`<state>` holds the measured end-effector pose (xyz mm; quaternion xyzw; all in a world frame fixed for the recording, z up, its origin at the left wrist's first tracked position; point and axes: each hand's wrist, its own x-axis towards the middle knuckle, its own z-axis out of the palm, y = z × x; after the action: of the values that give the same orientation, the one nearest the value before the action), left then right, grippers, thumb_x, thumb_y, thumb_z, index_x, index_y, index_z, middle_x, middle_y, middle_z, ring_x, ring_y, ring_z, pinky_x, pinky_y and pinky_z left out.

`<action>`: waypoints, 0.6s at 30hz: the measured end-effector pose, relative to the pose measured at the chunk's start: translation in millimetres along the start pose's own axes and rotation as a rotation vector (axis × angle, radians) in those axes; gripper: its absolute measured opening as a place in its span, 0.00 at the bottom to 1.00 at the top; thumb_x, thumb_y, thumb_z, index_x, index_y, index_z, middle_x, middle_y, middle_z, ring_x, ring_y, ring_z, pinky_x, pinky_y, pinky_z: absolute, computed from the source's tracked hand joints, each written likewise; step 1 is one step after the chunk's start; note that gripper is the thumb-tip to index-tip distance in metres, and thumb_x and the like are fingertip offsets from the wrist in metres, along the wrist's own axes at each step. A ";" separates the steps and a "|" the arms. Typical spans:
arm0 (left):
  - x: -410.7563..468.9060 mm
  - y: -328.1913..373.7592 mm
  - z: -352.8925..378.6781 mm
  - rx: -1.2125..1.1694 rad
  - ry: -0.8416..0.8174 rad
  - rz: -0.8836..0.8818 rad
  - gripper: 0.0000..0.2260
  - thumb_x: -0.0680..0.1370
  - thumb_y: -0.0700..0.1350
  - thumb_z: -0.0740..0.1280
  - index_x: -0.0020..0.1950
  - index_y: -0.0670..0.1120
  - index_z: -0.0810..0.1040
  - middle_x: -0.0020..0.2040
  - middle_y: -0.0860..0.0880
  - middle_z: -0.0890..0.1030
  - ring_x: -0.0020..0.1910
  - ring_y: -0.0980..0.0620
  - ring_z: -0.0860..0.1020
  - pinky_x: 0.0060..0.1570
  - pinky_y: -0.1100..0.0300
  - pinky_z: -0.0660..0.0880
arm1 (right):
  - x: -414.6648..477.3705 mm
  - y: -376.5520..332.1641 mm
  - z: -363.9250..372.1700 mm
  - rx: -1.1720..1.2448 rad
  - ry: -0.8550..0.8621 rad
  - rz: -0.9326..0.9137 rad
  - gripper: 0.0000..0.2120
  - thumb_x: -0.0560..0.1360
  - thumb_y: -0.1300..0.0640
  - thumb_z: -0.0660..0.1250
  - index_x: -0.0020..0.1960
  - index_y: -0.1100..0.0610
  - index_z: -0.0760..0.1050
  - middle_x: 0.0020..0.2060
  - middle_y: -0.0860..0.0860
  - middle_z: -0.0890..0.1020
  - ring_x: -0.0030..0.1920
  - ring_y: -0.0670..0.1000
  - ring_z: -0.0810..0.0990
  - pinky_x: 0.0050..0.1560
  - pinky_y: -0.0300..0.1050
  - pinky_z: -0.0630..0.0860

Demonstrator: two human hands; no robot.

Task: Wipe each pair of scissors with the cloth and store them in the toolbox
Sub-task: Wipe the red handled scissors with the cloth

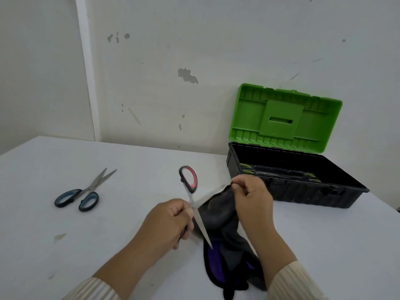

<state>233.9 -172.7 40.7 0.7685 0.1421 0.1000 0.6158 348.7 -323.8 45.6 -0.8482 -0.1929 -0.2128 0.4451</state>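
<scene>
My left hand (167, 221) grips a pair of scissors with black and red handles (188, 178), spread open, one red-lined handle up and a blade pointing down toward me. My right hand (252, 197) pinches the top of a dark grey and purple cloth (225, 245) that drapes onto the table beside the blade. Another pair of scissors with dark blue handles (84, 194) lies on the table at the left, blades slightly apart. The toolbox (303, 191) stands at the right with its green lid (285, 118) raised against the wall; tools with green grips lie inside.
The white table (108, 245) runs to a white wall behind. A small brownish stain (59, 236) marks the table at the left. The toolbox's front edge lies close behind my right hand.
</scene>
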 end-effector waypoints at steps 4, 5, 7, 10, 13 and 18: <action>1.4 -1.7 -8.4 0.191 0.245 0.289 0.08 0.77 0.43 0.65 0.39 0.47 0.79 0.33 0.54 0.81 0.29 0.55 0.73 0.31 0.67 0.69 | 3.0 -5.1 -9.8 0.401 -0.095 0.239 0.11 0.71 0.66 0.65 0.37 0.53 0.81 0.42 0.50 0.81 0.46 0.50 0.79 0.48 0.42 0.73; 1.5 -4.7 -10.9 0.311 0.314 0.395 0.05 0.77 0.44 0.66 0.42 0.49 0.80 0.33 0.52 0.80 0.31 0.55 0.74 0.33 0.69 0.69 | 1.8 -9.6 -10.0 0.557 -0.201 0.278 0.08 0.71 0.63 0.66 0.36 0.56 0.82 0.41 0.53 0.82 0.45 0.52 0.78 0.47 0.44 0.73; 2.9 -10.9 -13.1 0.548 0.369 0.551 0.02 0.75 0.44 0.69 0.46 0.49 0.81 0.34 0.55 0.79 0.37 0.56 0.73 0.35 0.71 0.67 | -2.0 -19.7 -10.5 0.717 -0.419 0.304 0.16 0.71 0.48 0.66 0.37 0.61 0.82 0.38 0.62 0.80 0.41 0.57 0.76 0.44 0.49 0.71; 7.2 -19.3 -10.7 0.638 0.394 0.579 0.02 0.74 0.45 0.71 0.44 0.48 0.79 0.35 0.54 0.78 0.40 0.55 0.70 0.35 0.70 0.66 | -7.9 -27.4 -10.2 0.547 -0.622 0.264 0.24 0.68 0.36 0.65 0.36 0.59 0.81 0.35 0.63 0.79 0.37 0.56 0.74 0.42 0.52 0.70; 5.0 -15.4 -9.0 0.488 0.385 0.415 0.04 0.73 0.46 0.71 0.43 0.51 0.76 0.39 0.53 0.78 0.43 0.56 0.75 0.38 0.69 0.69 | -10.2 -29.7 -10.3 0.336 -0.646 0.187 0.13 0.70 0.48 0.69 0.37 0.57 0.82 0.39 0.52 0.80 0.39 0.51 0.78 0.45 0.51 0.76; 7.8 -8.7 -9.4 0.167 0.196 0.059 0.04 0.72 0.46 0.72 0.42 0.52 0.78 0.37 0.54 0.81 0.33 0.57 0.79 0.35 0.68 0.71 | -11.7 -31.9 -8.9 0.155 -0.625 0.074 0.08 0.70 0.58 0.68 0.34 0.60 0.80 0.38 0.49 0.80 0.38 0.46 0.78 0.44 0.42 0.76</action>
<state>237.3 -159.6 34.2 0.8076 0.1869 0.1806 0.5294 320.7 -316.0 65.4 -0.8425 -0.3047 0.0895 0.4351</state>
